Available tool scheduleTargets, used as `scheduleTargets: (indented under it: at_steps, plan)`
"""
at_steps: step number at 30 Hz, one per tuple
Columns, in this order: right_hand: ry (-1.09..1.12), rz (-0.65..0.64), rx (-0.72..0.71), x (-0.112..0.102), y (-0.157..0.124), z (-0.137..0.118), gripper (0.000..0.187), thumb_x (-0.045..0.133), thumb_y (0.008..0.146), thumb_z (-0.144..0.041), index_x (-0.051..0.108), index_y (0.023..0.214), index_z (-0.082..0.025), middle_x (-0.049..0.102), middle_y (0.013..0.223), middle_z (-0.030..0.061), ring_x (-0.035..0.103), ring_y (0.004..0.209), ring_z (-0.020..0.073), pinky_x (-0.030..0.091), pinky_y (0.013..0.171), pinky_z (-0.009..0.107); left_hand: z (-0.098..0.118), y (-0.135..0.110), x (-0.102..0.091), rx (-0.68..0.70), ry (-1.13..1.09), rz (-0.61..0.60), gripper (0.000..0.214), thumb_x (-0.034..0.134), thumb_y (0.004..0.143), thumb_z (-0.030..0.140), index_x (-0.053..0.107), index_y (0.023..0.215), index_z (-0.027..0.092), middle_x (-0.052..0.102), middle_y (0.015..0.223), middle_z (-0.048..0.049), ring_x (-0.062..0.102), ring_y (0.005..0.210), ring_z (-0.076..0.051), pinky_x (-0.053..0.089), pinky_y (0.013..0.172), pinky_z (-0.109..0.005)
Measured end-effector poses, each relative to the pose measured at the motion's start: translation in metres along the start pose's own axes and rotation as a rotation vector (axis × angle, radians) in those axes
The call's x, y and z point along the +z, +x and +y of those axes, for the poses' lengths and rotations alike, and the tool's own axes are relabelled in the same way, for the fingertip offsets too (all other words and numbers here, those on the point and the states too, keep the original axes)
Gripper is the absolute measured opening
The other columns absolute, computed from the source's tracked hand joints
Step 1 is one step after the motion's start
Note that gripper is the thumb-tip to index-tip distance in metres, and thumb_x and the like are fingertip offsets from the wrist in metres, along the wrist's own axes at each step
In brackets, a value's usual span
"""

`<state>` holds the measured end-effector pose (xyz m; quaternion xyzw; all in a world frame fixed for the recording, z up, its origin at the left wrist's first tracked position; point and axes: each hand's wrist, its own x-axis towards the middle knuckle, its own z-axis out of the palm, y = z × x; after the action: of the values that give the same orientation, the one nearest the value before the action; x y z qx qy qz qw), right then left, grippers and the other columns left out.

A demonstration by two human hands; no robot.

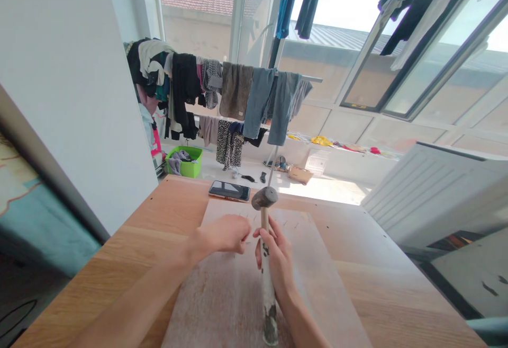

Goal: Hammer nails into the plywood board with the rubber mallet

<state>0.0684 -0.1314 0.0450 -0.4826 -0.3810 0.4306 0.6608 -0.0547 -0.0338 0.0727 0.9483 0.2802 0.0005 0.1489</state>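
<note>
My right hand (275, 255) is closed around the pale wooden handle of a mallet (265, 215), whose grey head is raised above a pale board (309, 274) lying on the wooden table (130, 242). My left hand (226, 234) rests on the board just left of the mallet, its fingers pinched together on something too small to make out. Tiny dark marks dot the board near the hands.
A black phone (229, 190) lies on the table beyond the board. Behind the table stands a clothes rack (246, 94) hung with garments, with a green basket (184, 160) on the floor. A white radiator (432, 189) is at the right, a white wall at the left.
</note>
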Motion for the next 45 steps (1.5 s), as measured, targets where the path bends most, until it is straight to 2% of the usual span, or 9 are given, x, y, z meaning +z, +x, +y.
scheduleTargets:
  at_steps: [3, 7, 12, 17, 25, 31, 35, 40, 45]
  plan:
    - [0.011, 0.000, 0.000, -0.001, 0.000, 0.001, 0.049, 0.062, 0.084, -0.044, 0.054, 0.125, -0.019, 0.059, 0.079, -0.0032, 0.042, 0.033, 0.0039, 0.034, 0.027, 0.018, -0.012, -0.007, -0.012, -0.043, -0.023, 0.020, 0.008, 0.066, 0.061, 0.013, 0.064, 0.066, 0.020, 0.067, 0.073, -0.0036, 0.058, 0.064, -0.020, 0.035, 0.057, -0.028]
    - [0.010, 0.007, 0.003, -0.001, 0.001, 0.000, 0.047, 0.062, 0.084, -0.044, 0.055, 0.123, -0.018, 0.059, 0.080, -0.0026, 0.042, 0.033, 0.0039, 0.034, 0.027, 0.019, -0.041, -0.019, -0.027, -0.166, -0.116, 0.075, 0.008, 0.063, 0.062, 0.012, 0.060, 0.061, 0.020, 0.060, 0.059, 0.0009, 0.051, 0.053, -0.015, 0.029, 0.050, -0.026]
    - [0.008, -0.009, 0.008, 0.002, 0.001, 0.000, 0.044, 0.062, 0.083, -0.045, 0.057, 0.118, -0.018, 0.058, 0.078, -0.0028, 0.042, 0.033, 0.0040, 0.034, 0.027, 0.018, -0.066, -0.023, -0.026, -0.237, -0.151, 0.122, 0.009, 0.058, 0.065, 0.011, 0.060, 0.067, 0.020, 0.060, 0.060, 0.0026, 0.049, 0.052, -0.013, 0.027, 0.050, -0.025]
    - [0.004, -0.030, 0.011, 0.003, 0.000, 0.000, 0.041, 0.062, 0.084, -0.045, 0.058, 0.116, -0.018, 0.058, 0.079, -0.0027, 0.041, 0.033, 0.0033, 0.034, 0.027, 0.018, -0.070, -0.017, -0.017, -0.210, -0.224, 0.164, 0.011, 0.057, 0.069, 0.010, 0.063, 0.070, 0.019, 0.060, 0.060, 0.0030, 0.050, 0.055, -0.013, 0.029, 0.051, -0.023]
    - [-0.008, -0.027, 0.010, 0.003, -0.001, 0.001, 0.045, 0.063, 0.085, -0.045, 0.058, 0.121, -0.020, 0.058, 0.078, -0.0031, 0.042, 0.032, 0.0037, 0.034, 0.026, 0.018, -0.067, -0.013, -0.018, -0.138, -0.267, 0.238, 0.012, 0.057, 0.066, 0.009, 0.064, 0.062, 0.018, 0.059, 0.060, 0.0018, 0.050, 0.056, -0.012, 0.031, 0.052, -0.022]
    - [0.001, -0.091, 0.013, 0.003, -0.002, 0.003, 0.045, 0.062, 0.086, -0.045, 0.058, 0.123, -0.020, 0.059, 0.080, -0.0024, 0.043, 0.033, 0.0032, 0.034, 0.027, 0.017, -0.083, -0.002, 0.004, -0.040, -0.417, 0.296, 0.015, 0.056, 0.073, 0.015, 0.070, 0.078, 0.017, 0.067, 0.073, -0.0003, 0.059, 0.068, -0.014, 0.042, 0.062, -0.022]
    - [-0.009, -0.136, 0.039, 0.005, -0.002, 0.004, 0.046, 0.062, 0.086, -0.045, 0.059, 0.125, -0.019, 0.061, 0.080, -0.0016, 0.043, 0.033, 0.0033, 0.033, 0.027, 0.017, -0.094, 0.001, 0.015, -0.036, -0.539, 0.292, 0.015, 0.060, 0.073, 0.021, 0.072, 0.082, 0.016, 0.070, 0.079, -0.0022, 0.061, 0.072, -0.015, 0.046, 0.067, -0.023]
    - [-0.010, -0.206, 0.083, 0.011, -0.002, 0.009, 0.052, 0.063, 0.085, -0.046, 0.057, 0.130, -0.021, 0.063, 0.082, -0.0008, 0.043, 0.032, 0.0034, 0.033, 0.027, 0.018, -0.095, -0.001, 0.014, -0.058, -0.702, 0.297, 0.027, 0.067, 0.072, 0.027, 0.069, 0.096, 0.015, 0.071, 0.078, -0.0019, 0.064, 0.073, -0.017, 0.050, 0.068, -0.025]
    - [-0.032, -0.232, 0.096, 0.016, -0.002, 0.014, 0.054, 0.063, 0.084, -0.047, 0.055, 0.130, -0.021, 0.062, 0.084, 0.0000, 0.043, 0.032, 0.0031, 0.032, 0.029, 0.017, -0.090, -0.002, 0.012, -0.072, -0.695, 0.345, 0.018, 0.069, 0.070, 0.027, 0.067, 0.084, 0.016, 0.071, 0.075, -0.0013, 0.064, 0.070, -0.016, 0.049, 0.065, -0.024]
